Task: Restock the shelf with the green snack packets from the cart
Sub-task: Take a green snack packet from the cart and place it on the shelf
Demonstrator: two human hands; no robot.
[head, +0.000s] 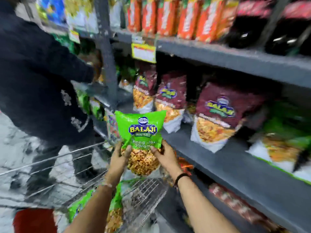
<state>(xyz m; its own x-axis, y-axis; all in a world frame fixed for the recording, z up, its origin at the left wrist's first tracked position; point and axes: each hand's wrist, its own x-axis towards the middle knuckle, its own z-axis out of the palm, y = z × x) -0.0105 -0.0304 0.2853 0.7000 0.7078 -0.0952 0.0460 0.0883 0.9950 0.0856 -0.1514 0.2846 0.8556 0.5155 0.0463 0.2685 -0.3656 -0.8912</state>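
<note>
Nearest, cart (pixel 144 192): a wire basket is seen at the lower centre, just beside the shelf unit; more green packets (pixel 79 207) are lying in it below the forearms.
Left hand (pixel 120 157): closed on the lower left edge of the green snack packet (pixel 140 130), thumb laid on the front.
Right hand (pixel 164 156): closed on the lower right edge of the same packet, thumb on the front; a dark band (pixel 180 177) is worn at the wrist.
Held packet: kept upright above the cart, in front of the middle shelf's edge and not touching the shelf; the clear lower window shows a yellow-brown snack.
Middle shelf (pixel 235 167): a grey board with bare space in front; maroon packets (pixel 222 113) are stood on it, and blurred green packs (pixel 286 140) are seen at the right.
Upper shelf (pixel 235 56): orange packets (pixel 168 15) and dark packets (pixel 262 22) are lined up; a yellow price tag (pixel 143 52) hangs from its edge.
Second person (pixel 38 81): dressed in dark clothing, positioned at the left beyond the cart, one arm reaching towards the shelving.
</note>
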